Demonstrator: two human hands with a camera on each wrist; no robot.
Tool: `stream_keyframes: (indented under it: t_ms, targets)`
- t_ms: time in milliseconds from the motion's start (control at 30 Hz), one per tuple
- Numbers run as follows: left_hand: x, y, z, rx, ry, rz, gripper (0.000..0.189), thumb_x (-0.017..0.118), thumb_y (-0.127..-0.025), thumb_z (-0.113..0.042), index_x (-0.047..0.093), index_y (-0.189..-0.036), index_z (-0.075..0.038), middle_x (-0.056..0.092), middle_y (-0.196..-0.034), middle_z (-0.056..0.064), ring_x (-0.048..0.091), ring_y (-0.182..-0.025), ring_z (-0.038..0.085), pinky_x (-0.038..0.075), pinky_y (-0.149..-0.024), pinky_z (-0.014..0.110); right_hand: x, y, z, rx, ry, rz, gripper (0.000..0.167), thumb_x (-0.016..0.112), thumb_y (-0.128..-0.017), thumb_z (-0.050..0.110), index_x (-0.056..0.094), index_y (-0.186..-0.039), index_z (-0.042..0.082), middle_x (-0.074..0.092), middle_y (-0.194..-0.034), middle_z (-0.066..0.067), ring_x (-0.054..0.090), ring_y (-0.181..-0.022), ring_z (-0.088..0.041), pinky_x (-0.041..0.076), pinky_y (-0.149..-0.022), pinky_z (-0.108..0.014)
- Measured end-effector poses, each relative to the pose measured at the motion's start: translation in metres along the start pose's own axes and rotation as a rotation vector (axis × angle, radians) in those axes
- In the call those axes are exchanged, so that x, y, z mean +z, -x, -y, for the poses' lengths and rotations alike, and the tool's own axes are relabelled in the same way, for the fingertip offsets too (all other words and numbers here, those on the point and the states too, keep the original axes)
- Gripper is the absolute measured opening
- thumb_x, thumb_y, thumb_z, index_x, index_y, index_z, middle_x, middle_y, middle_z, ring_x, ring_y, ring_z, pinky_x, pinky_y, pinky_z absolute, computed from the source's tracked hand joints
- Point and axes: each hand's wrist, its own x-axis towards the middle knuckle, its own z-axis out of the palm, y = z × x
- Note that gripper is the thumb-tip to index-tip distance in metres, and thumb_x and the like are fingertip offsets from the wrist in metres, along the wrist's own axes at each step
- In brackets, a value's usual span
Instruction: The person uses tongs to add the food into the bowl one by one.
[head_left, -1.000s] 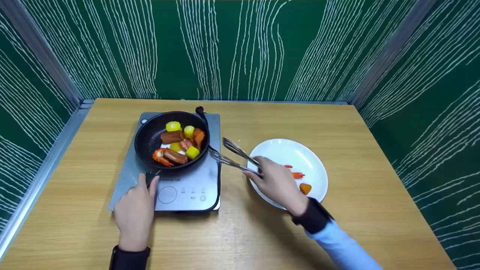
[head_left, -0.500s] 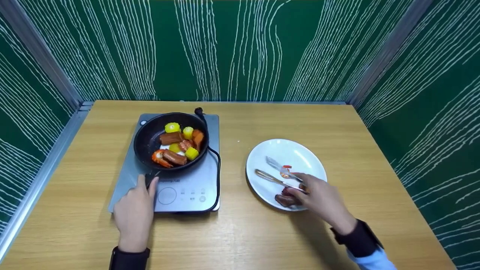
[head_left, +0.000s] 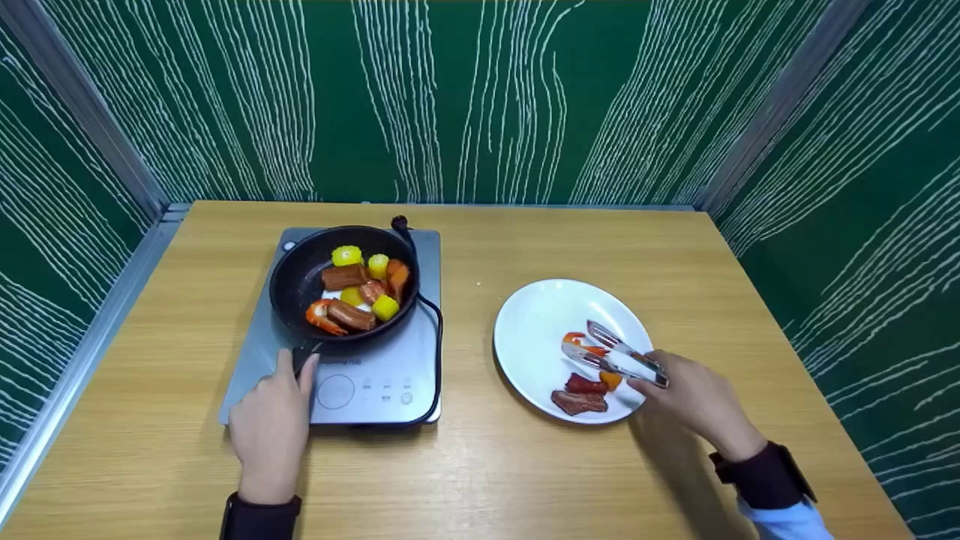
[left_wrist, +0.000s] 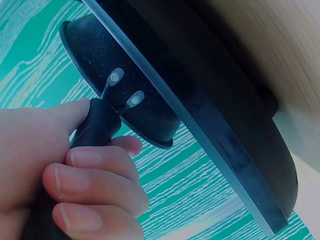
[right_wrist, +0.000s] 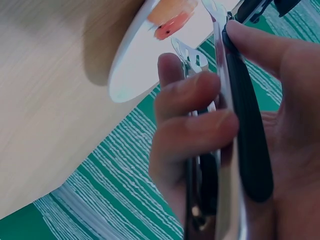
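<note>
My left hand grips the black handle of a frying pan, its fingers curled round it in the left wrist view. Inside the pan lie corn pieces, brown sausage-like pieces, a shrimp and an orange piece. My right hand holds metal tongs with dark grips, fingers and thumb wrapped about them. The tongs' tips are apart over a white plate, overlapping a shrimp there. Nearer on the plate are dark red-brown meat pieces and an orange chunk.
The pan sits on a silver induction cooktop at the left of the wooden table. A black power cord runs down the cooktop's right side. Green walls with white lines enclose the table's back and sides.
My right hand has drawn the tongs rightward from beside the pan to over the plate, uncovering the meat pieces. My left hand stays on the pan handle.
</note>
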Motion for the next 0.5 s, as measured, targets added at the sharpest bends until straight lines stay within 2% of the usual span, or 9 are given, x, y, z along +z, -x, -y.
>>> stream_keyframes:
  t_ms: [67,167,300,500]
  targets:
    - [0.001,0.0,0.0,0.012,-0.002,-0.019,0.042,0.062,-0.102,-0.038,0.062,-0.108,0.003,0.048,-0.047,0.013,0.043,-0.034,0.027,0.027,-0.034,0.035,-0.001,-0.002,-0.003,-0.01,-0.001,0.013,0.067,0.068,-0.094,0.051,0.061,-0.131,-0.003,0.07,-0.115,-0.023,0.065,-0.091,-0.033,0.051,-0.073,-0.049]
    - [0.001,0.0,0.001,0.006,0.005,-0.012,0.042,0.062,-0.102,-0.039,0.062,-0.109,0.003,0.047,-0.047,0.012,0.042,-0.034,0.026,0.025,-0.035,0.034,0.0,-0.008,-0.005,-0.023,-0.018,0.028,0.067,0.067,-0.095,0.052,0.06,-0.132,-0.004,0.069,-0.12,-0.025,0.066,-0.098,-0.036,0.052,-0.082,-0.055]
    - [0.001,0.001,0.001,0.004,0.001,-0.002,0.042,0.062,-0.102,-0.039,0.063,-0.11,0.003,0.047,-0.048,0.012,0.042,-0.035,0.026,0.026,-0.035,0.034,0.002,-0.015,-0.006,-0.038,-0.038,0.018,0.063,0.068,-0.096,0.049,0.062,-0.131,-0.003,0.071,-0.116,-0.022,0.064,-0.094,-0.031,0.052,-0.082,-0.052]
    - [0.001,0.0,0.001,0.006,-0.005,-0.004,0.043,0.063,-0.101,-0.039,0.063,-0.112,0.003,0.046,-0.048,0.011,0.041,-0.035,0.025,0.027,-0.036,0.034,0.004,-0.015,-0.006,-0.057,-0.033,-0.012,0.056,0.07,-0.095,0.046,0.066,-0.127,0.0,0.073,-0.111,-0.019,0.061,-0.086,-0.027,0.049,-0.075,-0.044]
